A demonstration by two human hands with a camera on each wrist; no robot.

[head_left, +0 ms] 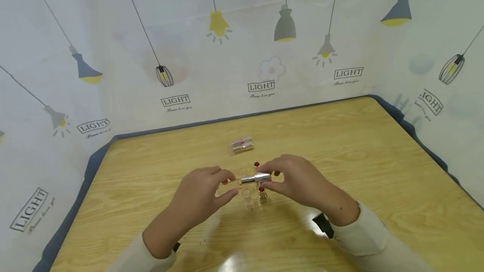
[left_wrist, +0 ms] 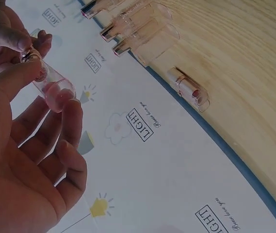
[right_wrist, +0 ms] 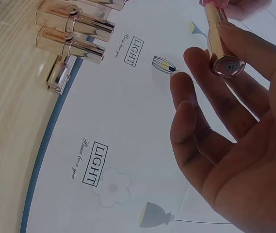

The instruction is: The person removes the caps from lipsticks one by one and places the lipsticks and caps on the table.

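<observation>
Pale covering (head_left: 227,62) stood behind and to both sides of the counter (head_left: 340,137), faintly creased near the top. Print: hanging lamps on thin cords, among them a grey one (head_left: 285,26), a yellow one (head_left: 218,21) and a wire-cage one (head_left: 164,76); boxed "LIGHT" lettering (head_left: 261,86) repeated lower down; a faint flower outline (head_left: 272,68). Counter was yellowish wood grain, rounded far corners, blue band (head_left: 196,124) along its edge. Bright glare (head_left: 228,263) lay on the near surface.
</observation>
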